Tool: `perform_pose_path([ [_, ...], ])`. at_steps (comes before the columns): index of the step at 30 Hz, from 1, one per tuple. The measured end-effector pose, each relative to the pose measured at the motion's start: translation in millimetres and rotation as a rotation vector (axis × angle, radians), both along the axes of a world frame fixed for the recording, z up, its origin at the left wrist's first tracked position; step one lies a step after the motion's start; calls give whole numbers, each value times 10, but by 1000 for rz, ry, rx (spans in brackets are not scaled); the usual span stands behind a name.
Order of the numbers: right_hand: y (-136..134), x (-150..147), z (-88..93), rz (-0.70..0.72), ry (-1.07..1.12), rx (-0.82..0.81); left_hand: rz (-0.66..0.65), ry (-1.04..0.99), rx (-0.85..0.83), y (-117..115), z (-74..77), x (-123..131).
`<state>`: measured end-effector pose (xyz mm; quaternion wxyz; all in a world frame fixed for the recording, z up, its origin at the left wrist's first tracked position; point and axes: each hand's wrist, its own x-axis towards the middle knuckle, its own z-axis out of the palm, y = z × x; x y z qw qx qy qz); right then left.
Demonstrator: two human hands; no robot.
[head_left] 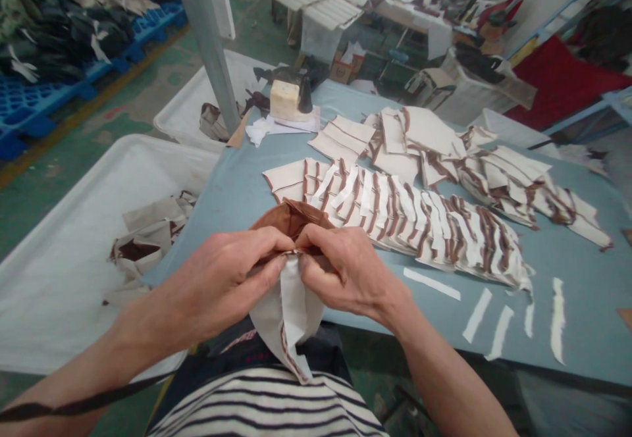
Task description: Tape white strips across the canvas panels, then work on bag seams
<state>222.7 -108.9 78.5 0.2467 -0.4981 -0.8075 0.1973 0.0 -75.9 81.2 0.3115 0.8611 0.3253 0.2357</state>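
Note:
My left hand and my right hand meet at the near edge of a blue table. Both pinch the top of one fabric piece, cream outside with a brown lining bunched up behind the fingers. Its cream end hangs down over my lap. Just beyond my hands lies a long overlapping row of cream pieces with brown trim.
More cream and brown pieces are heaped at the table's back right. White strips lie loose at the near right. White bins with fabric stand at the left. A grey post and a pale block stand at the far end.

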Motion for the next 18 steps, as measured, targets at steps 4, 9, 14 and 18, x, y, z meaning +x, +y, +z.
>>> perform_pose_path([
  [4,13,-47,95,22,101,-47,-2,-23,0,-22,19,-32],
  [9,25,-69,137,48,285,-250,-60,-84,161,-14,-67,-77],
  [14,33,-61,110,104,621,-649,-195,-216,300,1,-217,-112],
  [18,33,-107,84,25,743,-752,-181,-225,207,-19,-306,-111],
])
